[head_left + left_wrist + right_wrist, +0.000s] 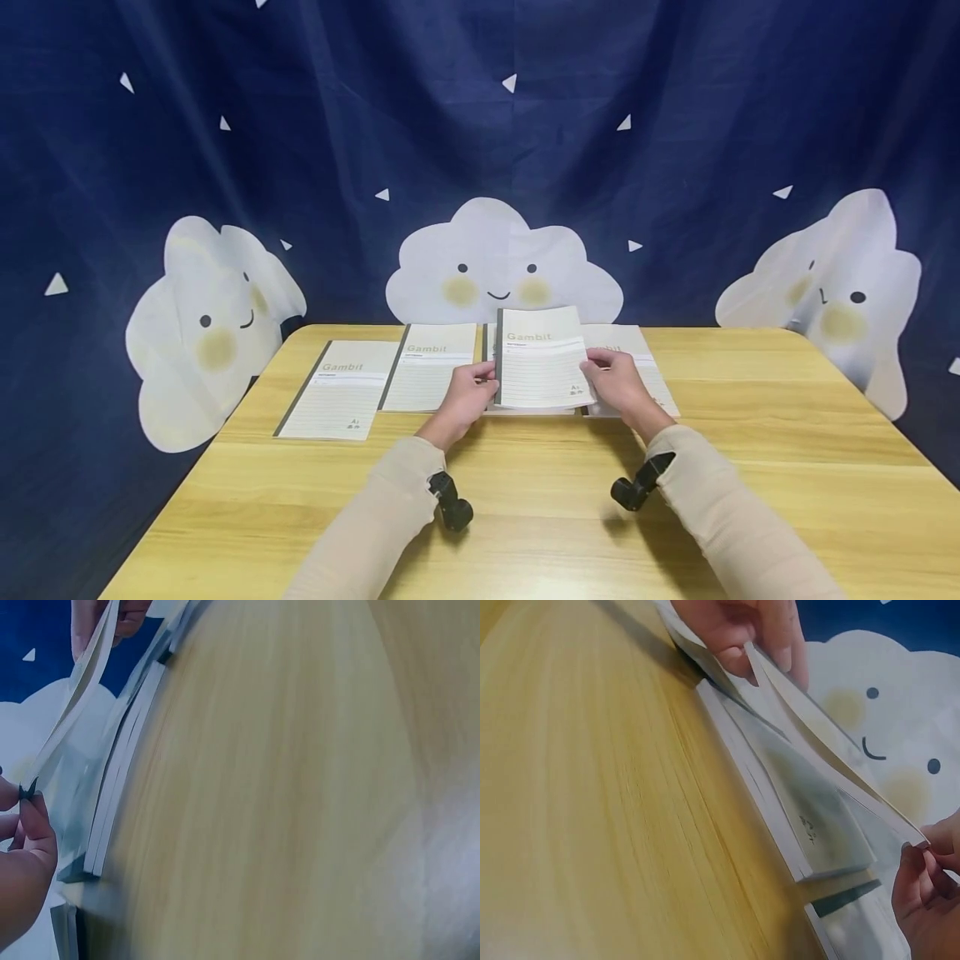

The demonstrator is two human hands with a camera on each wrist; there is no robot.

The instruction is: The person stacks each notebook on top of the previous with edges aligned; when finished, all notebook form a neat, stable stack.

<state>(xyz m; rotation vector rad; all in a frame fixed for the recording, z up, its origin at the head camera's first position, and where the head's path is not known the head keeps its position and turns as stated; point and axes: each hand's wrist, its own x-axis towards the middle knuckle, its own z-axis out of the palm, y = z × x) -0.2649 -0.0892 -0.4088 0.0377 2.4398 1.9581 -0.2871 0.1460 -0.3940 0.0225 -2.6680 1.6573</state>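
A cream notebook [542, 367] with "Gambit" on its cover and a dark spine is held up by both hands above the table. My left hand [467, 398] pinches its spine-side edge, fingers and thumb at the dark strip. On the opposite edge, my right hand [621, 385] pinches the lower part of the pages. In the right wrist view the held notebook [810, 742] bends, with its leaves slightly parted. Beneath it lies a pile of like notebooks [124, 772], largely covered in the head view.
Left of the hands lie two more Gambit notebooks, one nearer the table's left side [337, 393] and one beside the pile [431, 371]. Another notebook [647, 367] lies on the right, partly behind my right hand. A blue curtain [480, 108] with clouds hangs behind the wooden table [540, 500].
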